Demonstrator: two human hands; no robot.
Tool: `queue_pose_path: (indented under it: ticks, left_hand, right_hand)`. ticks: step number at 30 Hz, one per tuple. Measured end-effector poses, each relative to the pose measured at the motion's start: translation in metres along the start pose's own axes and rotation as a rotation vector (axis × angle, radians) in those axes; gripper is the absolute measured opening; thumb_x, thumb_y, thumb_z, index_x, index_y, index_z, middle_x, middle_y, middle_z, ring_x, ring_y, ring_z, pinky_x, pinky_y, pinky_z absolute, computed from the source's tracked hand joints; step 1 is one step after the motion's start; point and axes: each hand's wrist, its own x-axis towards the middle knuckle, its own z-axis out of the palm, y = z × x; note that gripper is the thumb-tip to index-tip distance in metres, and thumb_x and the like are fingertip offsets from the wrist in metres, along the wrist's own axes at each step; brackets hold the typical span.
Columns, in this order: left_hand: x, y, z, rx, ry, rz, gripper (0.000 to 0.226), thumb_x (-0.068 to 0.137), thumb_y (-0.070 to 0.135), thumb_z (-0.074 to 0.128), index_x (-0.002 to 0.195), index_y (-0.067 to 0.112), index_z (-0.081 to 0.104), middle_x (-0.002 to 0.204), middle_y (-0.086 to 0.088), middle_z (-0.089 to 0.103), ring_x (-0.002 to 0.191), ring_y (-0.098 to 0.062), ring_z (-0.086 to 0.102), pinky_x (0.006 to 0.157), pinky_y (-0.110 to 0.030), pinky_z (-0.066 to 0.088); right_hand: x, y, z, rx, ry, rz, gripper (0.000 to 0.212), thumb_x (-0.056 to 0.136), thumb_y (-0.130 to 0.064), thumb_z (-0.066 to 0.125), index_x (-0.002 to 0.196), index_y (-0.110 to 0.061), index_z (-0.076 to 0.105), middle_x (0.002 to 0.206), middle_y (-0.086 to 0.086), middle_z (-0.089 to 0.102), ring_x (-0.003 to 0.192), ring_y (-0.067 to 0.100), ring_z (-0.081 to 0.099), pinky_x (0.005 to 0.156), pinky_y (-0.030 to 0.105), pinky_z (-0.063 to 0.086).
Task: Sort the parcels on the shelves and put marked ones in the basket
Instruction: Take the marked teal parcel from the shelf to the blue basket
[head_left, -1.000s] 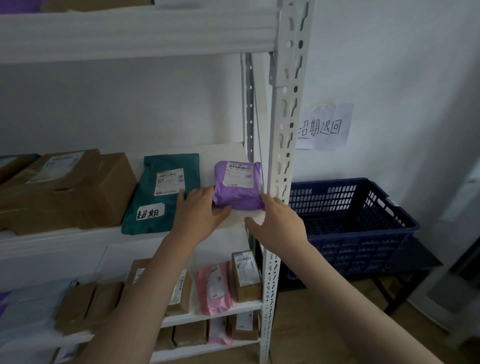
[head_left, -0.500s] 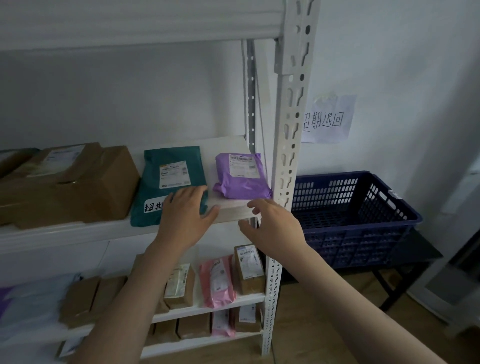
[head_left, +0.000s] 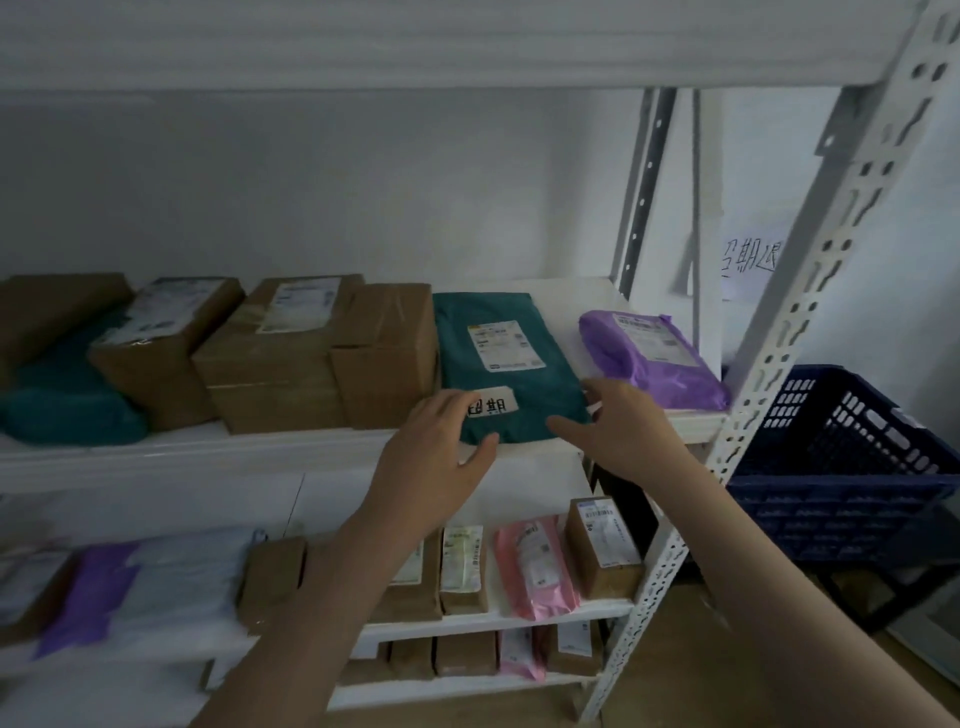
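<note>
Change noted: a second ago both hands were on the purple parcel (head_left: 653, 359); they have since come off it and shifted left to the teal parcel (head_left: 506, 364). The view has also swung left, showing more of the shelf (head_left: 208, 449).
Meaning for task: judged, the purple parcel was checked and left in place, carrying no visible hand-written mark. Attention is now on the teal one, which bears a white hand-written tag (head_left: 491, 405), so it is likely the next candidate for the basket (head_left: 852, 467).
Left hand (head_left: 441, 441): released, fingers spread, fingertips over the tag end of the teal parcel, thumb at its front edge. No grip closed.
Right hand (head_left: 623, 431): released, fingers relaxed, at the front right corner of the teal parcel. Whether it touches cannot be told.
Teal parcel, position: flat on the middle shelf, between a brown carton (head_left: 387, 353) on its left and the purple parcel on its right, apart from the latter.
Teal parcel, axis: long axis runs front to back, tag end towards the person, printed label (head_left: 506, 345) further back.
Basket: dark blue, right of the shelf upright (head_left: 810, 291), lower than the shelf; no parcel seen in the visible part.
Progress: judged early in this pick; lift not yet begun.
</note>
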Motion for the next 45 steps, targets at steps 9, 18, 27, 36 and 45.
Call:
queue_pose_path:
  ticks: [9,18,27,36,45]
  left_hand:
    - [0.018,0.002,0.015,-0.013,-0.025,-0.044,0.052,0.098,0.042,0.055,0.142,0.014,0.046,0.145,-0.002,0.047,0.131,-0.018,0.045,0.103,-0.029,0.042]
    - [-0.030,-0.001,0.014,-0.046,-0.056,-0.008,0.057,0.100,0.046,0.051,0.150,0.021,0.041,0.156,0.009,0.035,0.143,-0.004,0.028,0.113,-0.017,0.021]
    - [-0.080,0.009,-0.006,-0.183,0.026,-0.070,0.049,0.096,0.054,0.052,0.141,0.034,0.049,0.145,0.022,0.040,0.133,0.007,0.034,0.109,-0.019,0.031]
    - [-0.020,-0.020,-0.019,-0.058,0.007,-0.255,0.055,0.097,0.051,0.055,0.145,0.024,0.047,0.138,0.005,0.058,0.131,-0.014,0.044,0.104,-0.041,0.045]
    - [-0.014,-0.005,-0.006,-0.023,-0.015,-0.209,0.054,0.099,0.046,0.054,0.146,0.019,0.047,0.136,-0.001,0.057,0.130,-0.015,0.040,0.102,-0.034,0.043]
  right_hand:
    - [0.024,-0.014,0.016,-0.092,-0.009,0.100,0.045,0.083,-0.056,0.069,0.104,-0.017,0.062,0.081,-0.004,0.066,0.071,0.013,0.065,0.061,0.030,0.057]
    - [-0.016,-0.007,0.008,0.030,-0.036,0.060,0.034,0.085,-0.034,0.076,0.112,-0.014,0.070,0.087,-0.004,0.071,0.071,0.009,0.065,0.060,0.021,0.051]
    - [-0.061,0.028,0.003,0.102,-0.005,0.026,0.056,0.084,-0.054,0.069,0.131,-0.025,0.063,0.091,-0.016,0.068,0.080,0.003,0.063,0.074,0.028,0.053]
    - [-0.014,0.008,0.010,-0.056,-0.021,-0.026,0.051,0.091,-0.061,0.054,0.107,-0.014,0.067,0.101,0.002,0.068,0.083,0.015,0.062,0.069,0.029,0.052]
    - [-0.005,-0.005,0.017,-0.065,-0.002,0.004,0.046,0.086,-0.066,0.058,0.077,-0.021,0.055,0.072,-0.003,0.060,0.064,0.014,0.059,0.054,0.031,0.050]
